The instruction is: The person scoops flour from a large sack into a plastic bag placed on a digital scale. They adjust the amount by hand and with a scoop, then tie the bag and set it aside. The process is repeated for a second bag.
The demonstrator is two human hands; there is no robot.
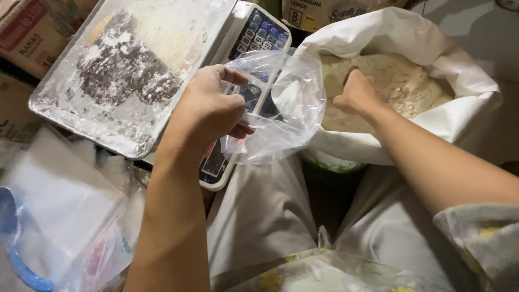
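My left hand [211, 108] pinches the rim of a clear, empty plastic bag [284, 108] and holds it open beside a large white sack [432, 48]. The sack is full of pale flour [400, 81]. My right hand [357, 94] reaches into the sack with its fingers closed in the flour; whatever it grips is hidden. The bag hangs in front of a white weighing scale [254, 32] with a keypad.
A flour-dusted metal scale tray [124, 75] lies at upper left. Cardboard boxes [27, 32] stand behind it. A stack of clear plastic bags [59, 200] and a blue handle [21, 270] lie at lower left. My lap in grey cloth [265, 216] is below.
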